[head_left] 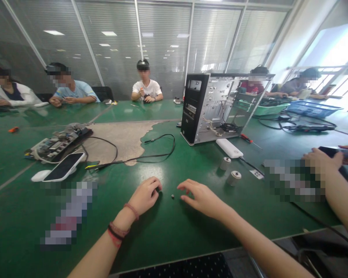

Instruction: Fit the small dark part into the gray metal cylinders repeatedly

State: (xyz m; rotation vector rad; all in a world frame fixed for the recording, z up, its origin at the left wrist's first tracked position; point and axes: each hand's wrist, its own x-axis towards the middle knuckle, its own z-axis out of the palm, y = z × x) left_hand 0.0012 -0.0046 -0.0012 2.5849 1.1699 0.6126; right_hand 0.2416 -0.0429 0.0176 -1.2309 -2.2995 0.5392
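Green tabletop (162, 239), smooth and slightly shiny, with glass partition and blinds (162, 42) behind. Small round part (172, 196), dark in the middle, on the tabletop between left hand (145, 196) and right hand (200, 197), touching neither. Looks like a metal nut or bushing; too small to tell which.

Left hand: fingers bent inward, thumb near the index finger; cannot tell whether anything sits inside the curl. Right hand: open, thumb and fingers parted towards the small round part, no object visible between the tips.

Handling, as a judgement: probably very light, hard and stiff, hardly fragile. Likely to skid or roll on the smooth surface if nudged, and easy to lose under a fingertip. Best taken by the outer rim, thumb and index tip on opposite sides, light pinch, low to the tabletop. Pressing down on one edge: could flick away. Whether greasy or dry: cannot tell.

Off to the right, two metal cylinders (225, 163) (234, 178), both upright, near white power bank (229, 148). Beyond, open computer case (191, 112) with screwdriver (246, 138) beside. To the left, white phone (63, 167) and black cable (174, 144), well apart from the small round part.
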